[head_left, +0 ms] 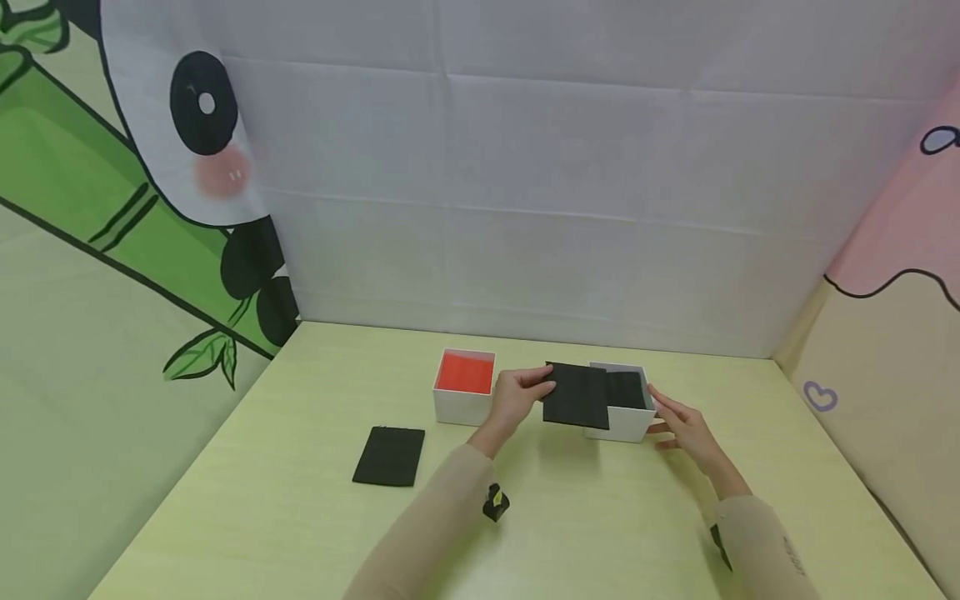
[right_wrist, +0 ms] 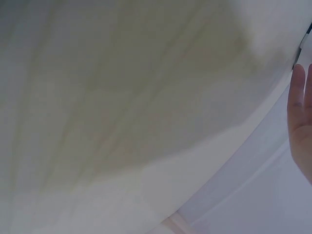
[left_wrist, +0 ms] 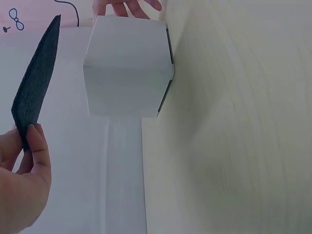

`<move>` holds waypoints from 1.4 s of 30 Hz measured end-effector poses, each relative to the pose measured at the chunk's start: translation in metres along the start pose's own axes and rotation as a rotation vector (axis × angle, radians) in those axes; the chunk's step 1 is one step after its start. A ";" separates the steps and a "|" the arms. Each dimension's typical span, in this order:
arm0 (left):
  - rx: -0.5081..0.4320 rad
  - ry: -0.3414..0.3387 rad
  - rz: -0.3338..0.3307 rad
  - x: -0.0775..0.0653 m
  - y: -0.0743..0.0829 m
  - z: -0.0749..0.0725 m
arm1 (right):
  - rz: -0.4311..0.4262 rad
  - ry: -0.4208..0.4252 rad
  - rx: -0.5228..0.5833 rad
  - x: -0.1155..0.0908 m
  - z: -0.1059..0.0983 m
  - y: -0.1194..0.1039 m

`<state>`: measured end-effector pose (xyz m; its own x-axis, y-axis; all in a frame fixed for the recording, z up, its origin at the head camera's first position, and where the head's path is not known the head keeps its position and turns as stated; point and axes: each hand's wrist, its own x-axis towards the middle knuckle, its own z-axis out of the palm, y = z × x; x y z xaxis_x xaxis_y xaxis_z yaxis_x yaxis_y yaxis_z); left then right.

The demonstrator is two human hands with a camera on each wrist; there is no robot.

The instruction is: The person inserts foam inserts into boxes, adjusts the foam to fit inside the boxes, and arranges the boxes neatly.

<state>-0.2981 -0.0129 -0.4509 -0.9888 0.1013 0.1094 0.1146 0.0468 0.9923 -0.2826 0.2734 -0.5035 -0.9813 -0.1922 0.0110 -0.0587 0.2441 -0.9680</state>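
Note:
My left hand (head_left: 517,392) pinches a flat black felt-like square (head_left: 576,395) by its left edge, thumb on one face and fingers on the other. The square is held above the table and overlaps the left part of a white box (head_left: 626,424) in the head view. Inside that box lies black material (head_left: 626,389). At the box's right side is my right hand (head_left: 686,429), fingers extended and fingertips right at the wall. From the left wrist view, the held square (left_wrist: 36,80) appears almost edge-on, stiff and slightly thick, beside the white box (left_wrist: 129,66).
A second white box (head_left: 463,407) stands to the left, with red material (head_left: 466,373) inside. Another black square (head_left: 389,456) lies flat on the pale yellow table (head_left: 570,533), front left. A white cloth backdrop (head_left: 540,208) hangs along the table's back edge.

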 end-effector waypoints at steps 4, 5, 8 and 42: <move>0.001 0.014 -0.014 0.007 0.001 0.012 | -0.007 0.007 -0.004 0.000 -0.001 0.001; 0.001 0.015 -0.017 0.008 0.001 0.015 | -0.009 0.008 -0.006 0.000 -0.001 0.002; 0.006 0.013 -0.014 0.012 0.002 0.023 | -0.018 0.006 -0.002 -0.001 -0.001 0.002; 0.281 0.000 -0.022 0.043 -0.002 0.062 | -0.037 -0.072 -0.090 0.007 -0.013 -0.018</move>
<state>-0.3350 0.0534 -0.4519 -0.9913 0.0970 0.0886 0.1155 0.3224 0.9395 -0.2906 0.2806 -0.4831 -0.9627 -0.2695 0.0257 -0.1144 0.3190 -0.9408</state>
